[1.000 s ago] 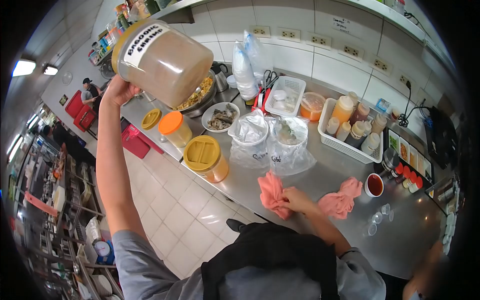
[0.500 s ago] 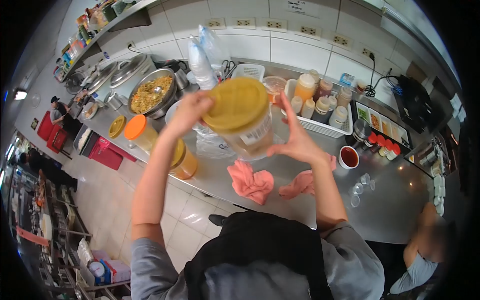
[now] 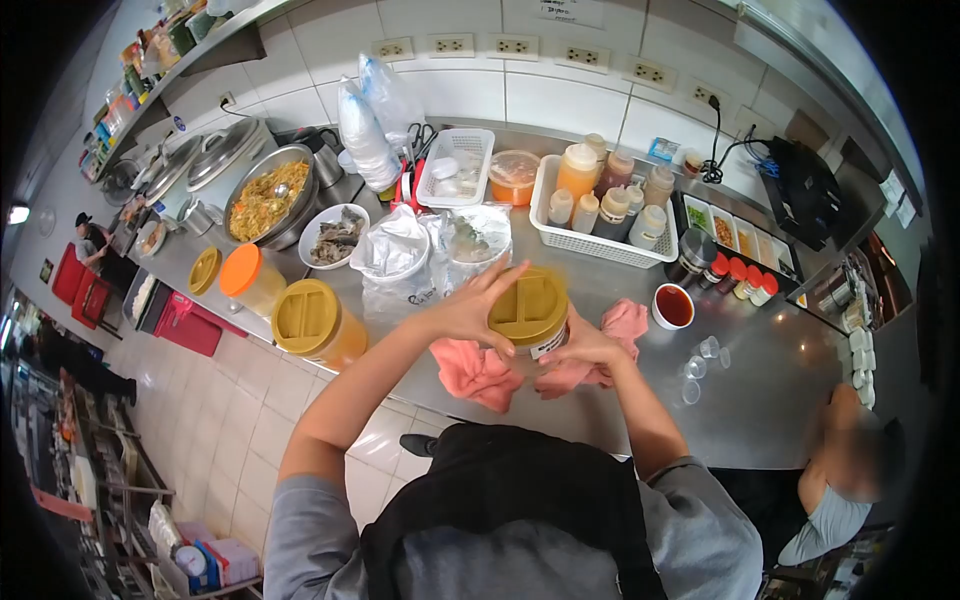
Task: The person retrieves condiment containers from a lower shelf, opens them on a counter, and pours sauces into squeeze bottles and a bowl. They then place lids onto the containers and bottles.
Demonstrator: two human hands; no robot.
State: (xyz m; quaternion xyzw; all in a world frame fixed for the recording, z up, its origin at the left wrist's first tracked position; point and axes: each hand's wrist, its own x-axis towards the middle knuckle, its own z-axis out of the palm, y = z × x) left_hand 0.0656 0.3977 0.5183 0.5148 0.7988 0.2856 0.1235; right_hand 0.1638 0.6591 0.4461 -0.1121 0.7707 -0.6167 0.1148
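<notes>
Left-hand grip (image 3: 473, 310) and right-hand grip (image 3: 583, 345) appear to close together around a labelled jar (image 3: 528, 308) with a yellow lid, the left arched over the lid's near-left rim, the right lower on the opposite flank. Both hands sit equally close, and the jar lies directly between them, its long axis roughly upright; whether its base meets the desk (image 3: 770, 405) cannot be told. Just left of the grip and nearer the body lies one pink cloth (image 3: 468, 378); another pink cloth (image 3: 626, 322) spreads behind and beside the right hand. Farther left stand a second yellow-lidded jar (image 3: 318, 320) and an orange-lidded jar (image 3: 252, 280). Beyond the grip, bagged containers (image 3: 390, 250) and a white basket (image 3: 600, 250) of squeeze bottles line the stainless steel; to its right are a bowl of red sauce (image 3: 673, 306) and small clear cups (image 3: 695, 367). Outlets (image 3: 515, 46) dot the tiled wall ahead of the grip, a co-worker (image 3: 97, 247) stands far to its left, and another person's sleeve (image 3: 832, 528) shows at far right
</notes>
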